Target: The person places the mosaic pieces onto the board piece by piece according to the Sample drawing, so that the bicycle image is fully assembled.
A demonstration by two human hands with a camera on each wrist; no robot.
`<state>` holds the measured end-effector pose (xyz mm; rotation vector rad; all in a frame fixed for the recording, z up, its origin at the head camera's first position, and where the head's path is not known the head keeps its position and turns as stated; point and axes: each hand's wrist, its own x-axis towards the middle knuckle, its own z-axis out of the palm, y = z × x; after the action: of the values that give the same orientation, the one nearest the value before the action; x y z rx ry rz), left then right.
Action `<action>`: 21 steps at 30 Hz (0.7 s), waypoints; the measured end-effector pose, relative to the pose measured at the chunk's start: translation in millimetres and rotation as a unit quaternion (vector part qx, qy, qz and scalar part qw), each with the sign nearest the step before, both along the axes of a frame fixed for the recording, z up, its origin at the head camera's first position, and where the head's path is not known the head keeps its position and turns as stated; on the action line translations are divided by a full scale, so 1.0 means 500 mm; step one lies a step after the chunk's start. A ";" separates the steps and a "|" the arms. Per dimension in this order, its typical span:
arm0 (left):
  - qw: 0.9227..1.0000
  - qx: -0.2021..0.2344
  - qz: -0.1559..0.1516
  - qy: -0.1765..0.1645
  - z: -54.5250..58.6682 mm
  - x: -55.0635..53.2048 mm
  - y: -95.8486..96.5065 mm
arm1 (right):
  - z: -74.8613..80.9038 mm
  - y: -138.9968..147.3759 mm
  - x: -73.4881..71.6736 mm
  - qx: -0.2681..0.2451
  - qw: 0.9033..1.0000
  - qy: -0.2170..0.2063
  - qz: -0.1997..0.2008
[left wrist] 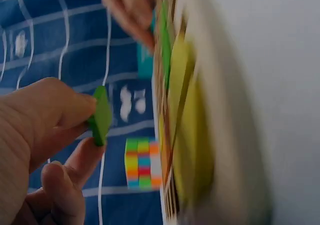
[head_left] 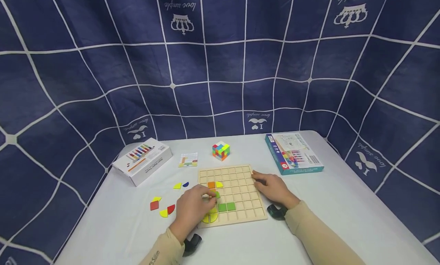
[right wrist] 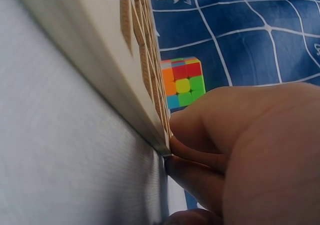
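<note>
Between thumb and fingertips my left hand (head_left: 193, 204) pinches a small green square tile (left wrist: 101, 116), raised over the left part of a wooden grid board (head_left: 240, 216). Near that hand, yellow curved pieces (head_left: 210, 218) lie in the board's lower left cells. Two green square tiles (head_left: 227, 207) sit side by side just right of them. Farther up the board are an orange square (head_left: 211, 185) and a yellow quarter piece (head_left: 219, 184). My right hand (head_left: 273, 186) holds the board's right edge, its thumb and fingers close together at the rim.
Loose red, yellow and blue pieces, among them a red square (head_left: 154, 206), lie left of the board. Behind it are a coloured puzzle cube (head_left: 221, 151) and a pattern card (head_left: 188, 159). A white box (head_left: 142, 160) stands back left, a teal-edged box (head_left: 294, 153) back right.
</note>
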<state>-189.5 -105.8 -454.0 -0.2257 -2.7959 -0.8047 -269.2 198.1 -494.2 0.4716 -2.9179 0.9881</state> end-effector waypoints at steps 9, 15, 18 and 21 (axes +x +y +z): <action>0.990 -0.050 -0.131 -0.006 -0.013 -0.002 0.087 | -0.001 -0.003 -0.003 -0.010 1.000 0.001 -0.004; 0.988 -0.060 -0.141 -0.009 -0.021 -0.009 0.107 | -0.001 -0.006 -0.003 -0.009 1.000 0.003 -0.001; 0.988 -0.055 -0.144 -0.014 -0.023 -0.012 0.111 | -0.003 -0.006 -0.003 -0.007 1.000 0.001 -0.005; 0.988 -0.051 -0.145 -0.013 -0.025 -0.014 0.114 | -0.005 -0.006 -0.004 -0.006 1.000 0.002 -0.009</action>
<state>-196.7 -48.6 -466.6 -0.6581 -2.8709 -0.7260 -271.3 195.2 -496.6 0.4459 -2.9054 1.0009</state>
